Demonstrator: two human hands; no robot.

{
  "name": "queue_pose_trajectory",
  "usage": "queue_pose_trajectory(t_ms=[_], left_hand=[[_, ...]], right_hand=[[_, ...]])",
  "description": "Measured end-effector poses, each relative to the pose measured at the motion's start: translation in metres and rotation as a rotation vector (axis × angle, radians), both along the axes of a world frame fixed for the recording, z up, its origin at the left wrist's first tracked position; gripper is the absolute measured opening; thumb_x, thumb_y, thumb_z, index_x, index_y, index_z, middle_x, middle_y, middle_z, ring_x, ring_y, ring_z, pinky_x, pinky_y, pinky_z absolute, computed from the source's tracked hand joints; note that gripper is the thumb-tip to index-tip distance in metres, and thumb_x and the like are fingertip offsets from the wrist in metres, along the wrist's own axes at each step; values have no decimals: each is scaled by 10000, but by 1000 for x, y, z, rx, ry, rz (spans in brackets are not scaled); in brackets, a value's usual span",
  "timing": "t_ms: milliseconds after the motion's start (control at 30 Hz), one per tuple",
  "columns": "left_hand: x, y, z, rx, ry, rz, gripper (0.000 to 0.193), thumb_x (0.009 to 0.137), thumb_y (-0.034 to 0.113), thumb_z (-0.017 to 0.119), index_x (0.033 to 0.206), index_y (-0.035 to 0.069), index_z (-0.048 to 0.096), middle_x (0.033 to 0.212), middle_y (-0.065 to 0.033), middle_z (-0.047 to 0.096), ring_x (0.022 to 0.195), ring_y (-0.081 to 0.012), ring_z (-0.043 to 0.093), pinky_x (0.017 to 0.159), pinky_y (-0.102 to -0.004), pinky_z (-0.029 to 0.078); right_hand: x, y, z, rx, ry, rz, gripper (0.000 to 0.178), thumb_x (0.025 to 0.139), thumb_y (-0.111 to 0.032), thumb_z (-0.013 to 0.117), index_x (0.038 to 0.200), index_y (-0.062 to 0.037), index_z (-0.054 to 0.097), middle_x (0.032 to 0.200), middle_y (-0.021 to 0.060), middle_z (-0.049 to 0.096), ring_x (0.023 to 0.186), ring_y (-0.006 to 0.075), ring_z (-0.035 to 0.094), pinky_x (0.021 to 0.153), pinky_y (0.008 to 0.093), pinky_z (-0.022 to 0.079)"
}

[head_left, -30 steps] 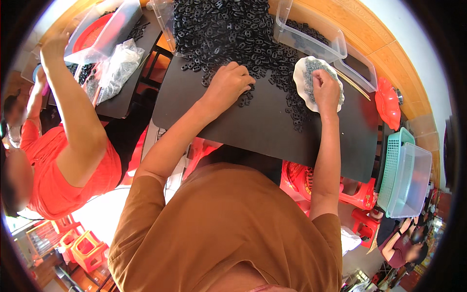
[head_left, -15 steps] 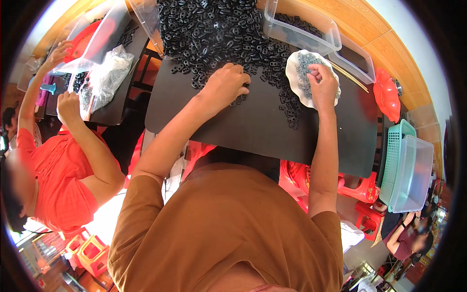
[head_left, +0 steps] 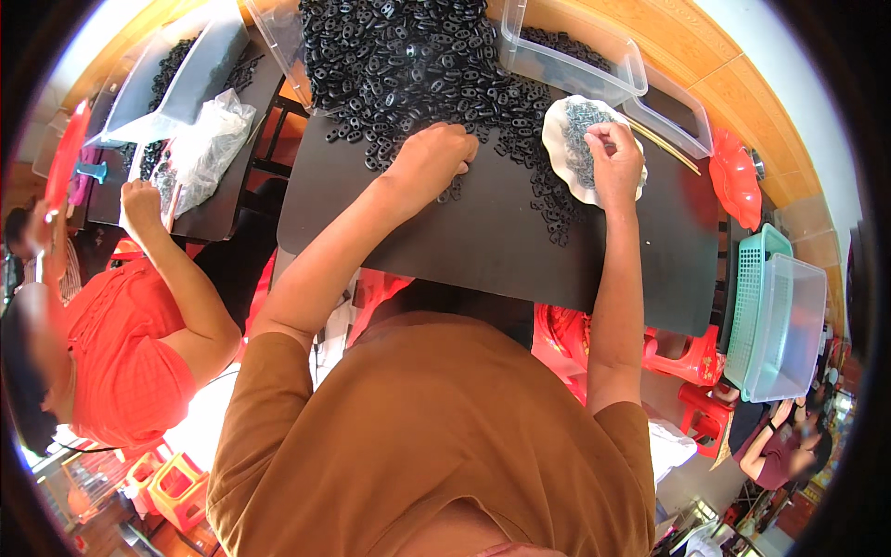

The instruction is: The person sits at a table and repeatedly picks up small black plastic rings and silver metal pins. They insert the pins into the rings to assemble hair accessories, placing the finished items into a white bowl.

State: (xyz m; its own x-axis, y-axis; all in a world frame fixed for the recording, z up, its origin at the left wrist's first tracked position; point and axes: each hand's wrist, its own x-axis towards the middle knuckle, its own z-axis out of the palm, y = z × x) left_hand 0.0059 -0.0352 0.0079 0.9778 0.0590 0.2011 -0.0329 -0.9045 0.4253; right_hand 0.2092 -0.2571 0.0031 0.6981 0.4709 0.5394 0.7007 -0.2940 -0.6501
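Note:
My left hand (head_left: 431, 161) is curled low over the dark table, at the near edge of a big heap of small black two-holed plastic pieces (head_left: 399, 65). A few black pieces (head_left: 452, 191) show just beside its fingers; what the fingers hold, if anything, is hidden. Over a white scalloped dish (head_left: 554, 148) my right hand (head_left: 616, 165) has its thumb and fingertips pinched together. Small grey metal-looking parts (head_left: 582, 139) fill that dish, too fine to name. Whatever sits in the pinch is too small to make out.
Clear plastic bins (head_left: 575, 65) stand behind the dish, with thin rods (head_left: 664, 147) alongside. Right of the table are a red scalloped bowl (head_left: 735, 181) and a green basket (head_left: 754, 306). At left, a co-worker in red (head_left: 125, 343) sits by another table with a plastic bag (head_left: 212, 153).
The co-worker's raised hand has brought the red basin out of the bin, leftward and down. My two hands have hardly moved.

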Motion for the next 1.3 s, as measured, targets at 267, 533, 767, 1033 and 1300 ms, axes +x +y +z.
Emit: queue_pose_trajectory(t_ms=[267, 533, 767, 1033, 1300], left_hand=[[14, -4, 4, -305, -216, -131, 123, 818, 26, 700, 921, 5, 635, 849, -96, 654, 811, -251, 665, 720, -350, 528], [45, -21, 12, -763, -229, 25, 100, 826, -8, 706, 911, -28, 657, 822, -100, 718, 763, -132, 698, 696, -278, 561], [59, -25, -13, -1207, -227, -44, 127, 845, -9, 730, 942, -15, 647, 871, -57, 706, 801, -130, 700, 735, -268, 566], [58, -25, -23, -1516, -224, 19, 147, 862, 15, 732, 987, 44, 660, 934, -18, 690, 830, -91, 647, 762, -246, 529], [55, -23, -20, -1403, -245, 25, 130, 870, 8, 717, 978, 47, 656, 936, -1, 684, 829, -67, 635, 750, -227, 518]], right_hand=[[-29, 25, 9, 109, 342, 246, 64, 829, -44, 703, 876, -33, 662, 801, 11, 670, 747, 75, 619, 699, 257, 495], [-55, 47, 7, 100, 539, 446, 53, 892, 33, 635, 910, -13, 614, 809, 11, 658, 744, 76, 628, 688, 228, 508], [-52, 45, 4, 229, 599, 429, 45, 918, 17, 630, 899, -10, 599, 834, 34, 659, 734, 90, 641, 666, 229, 518], [-61, 48, 8, 330, 600, 380, 48, 907, -3, 661, 894, -12, 615, 845, 41, 672, 716, 95, 646, 648, 226, 521], [-53, 41, 7, 337, 672, 388, 36, 884, 7, 683, 905, -14, 662, 851, 22, 678, 771, 80, 631, 680, 220, 513]])
